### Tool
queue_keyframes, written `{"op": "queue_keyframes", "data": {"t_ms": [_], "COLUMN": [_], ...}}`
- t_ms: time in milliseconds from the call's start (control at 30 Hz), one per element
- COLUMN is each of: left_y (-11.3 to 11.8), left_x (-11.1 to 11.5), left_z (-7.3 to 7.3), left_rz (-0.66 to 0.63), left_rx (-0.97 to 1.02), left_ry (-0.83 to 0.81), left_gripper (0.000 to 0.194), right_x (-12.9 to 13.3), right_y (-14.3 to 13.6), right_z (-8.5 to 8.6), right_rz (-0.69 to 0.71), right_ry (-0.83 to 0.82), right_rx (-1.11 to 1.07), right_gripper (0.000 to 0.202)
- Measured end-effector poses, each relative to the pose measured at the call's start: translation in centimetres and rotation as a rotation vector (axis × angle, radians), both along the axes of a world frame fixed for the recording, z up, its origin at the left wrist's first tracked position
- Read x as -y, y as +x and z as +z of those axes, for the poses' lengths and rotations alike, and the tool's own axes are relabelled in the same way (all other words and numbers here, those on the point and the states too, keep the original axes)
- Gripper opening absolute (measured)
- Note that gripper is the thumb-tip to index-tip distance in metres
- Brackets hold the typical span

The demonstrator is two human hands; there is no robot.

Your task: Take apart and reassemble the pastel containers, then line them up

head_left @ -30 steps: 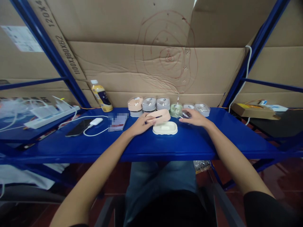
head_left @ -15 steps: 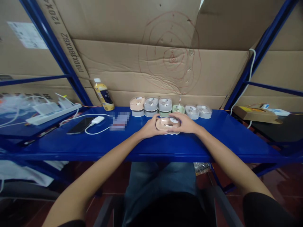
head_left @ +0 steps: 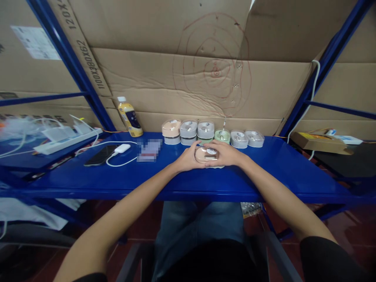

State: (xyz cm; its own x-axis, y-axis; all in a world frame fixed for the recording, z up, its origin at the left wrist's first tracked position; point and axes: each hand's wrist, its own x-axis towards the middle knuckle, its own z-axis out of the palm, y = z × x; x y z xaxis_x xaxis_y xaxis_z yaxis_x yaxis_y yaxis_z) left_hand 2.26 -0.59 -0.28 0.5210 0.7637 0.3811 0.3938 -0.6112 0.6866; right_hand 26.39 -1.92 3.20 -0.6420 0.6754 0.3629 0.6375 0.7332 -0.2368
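Between both hands is a small peach box with a clear domed lid and a round sticker on top. My left hand wraps its left side, thumb toward the front. My right hand grips the opposite side, fingers over the lid's edge. A pale rim peeks out below the box; what it belongs to is hidden. Just behind stand similar boxes: a peach one on a grey one, a grey pair, a grey one on green, a green box and two single grey boxes.
On the blue table, a phone, a white adapter with cable and a blurred-out item lie to the left. A yellow bottle stands at the back. Cardboard walls the rear; blue posts flank the sides.
My right hand has shifted slightly left, and the peach box's sticker has moved left with the lid turning or tilting a little. The boxes behind stay in place.
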Motion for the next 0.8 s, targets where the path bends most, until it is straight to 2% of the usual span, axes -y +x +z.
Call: {"op": "queue_keyframes", "data": {"t_ms": [300,467,667,800], "left_y": [0.6,0.5,-0.2,-0.2], "left_x": [1.2,1.3,0.6,0.1], "left_z": [1.1,1.3,0.5,-0.3], "left_rz": [0.021,-0.001,-0.138,-0.159], "left_rx": [-0.157,-0.135,-0.029,-0.001], "left_ry": [0.007,0.001,-0.087,-0.13], "left_gripper": [0.12,0.125,0.133,0.129], "right_x": [1.7,2.3,2.0,2.1], "right_y": [-0.2,-0.6,0.0,0.2], "right_z": [1.6,1.9,1.1,1.0], "right_rz": [-0.039,-0.073,-0.074,-0.094], "right_ry": [0.051,0.052,0.043,0.031], "right_rx": [0.142,0.175,0.113,0.132], "right_gripper": [0.078,0.08,0.086,0.087]}}
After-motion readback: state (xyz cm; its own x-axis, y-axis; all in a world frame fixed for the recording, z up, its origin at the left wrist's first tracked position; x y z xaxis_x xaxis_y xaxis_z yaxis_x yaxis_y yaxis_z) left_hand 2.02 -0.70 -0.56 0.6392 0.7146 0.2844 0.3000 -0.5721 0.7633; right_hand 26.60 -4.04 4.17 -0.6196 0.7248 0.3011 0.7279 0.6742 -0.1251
